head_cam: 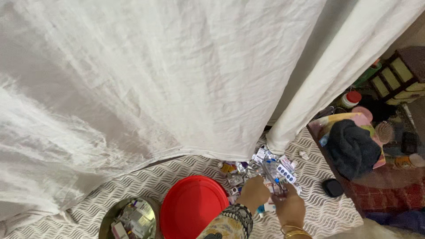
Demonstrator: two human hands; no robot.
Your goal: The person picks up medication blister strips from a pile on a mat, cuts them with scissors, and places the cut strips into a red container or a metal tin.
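Both hands meet low at the near edge of the patterned cloth (318, 208). The left hand (253, 193) and right hand (290, 206) are together, pinched on a thin blister strip (270, 173) whose long axis runs up and away from them, tilted slightly left. Beyond the fingers lies a heap of medicine strips (265, 163) against the hanging white sheet (155, 79). Just left sits a red lid (193, 207), then a round tin (133, 217) holding small packets. A small black object (332, 187) lies to the right.
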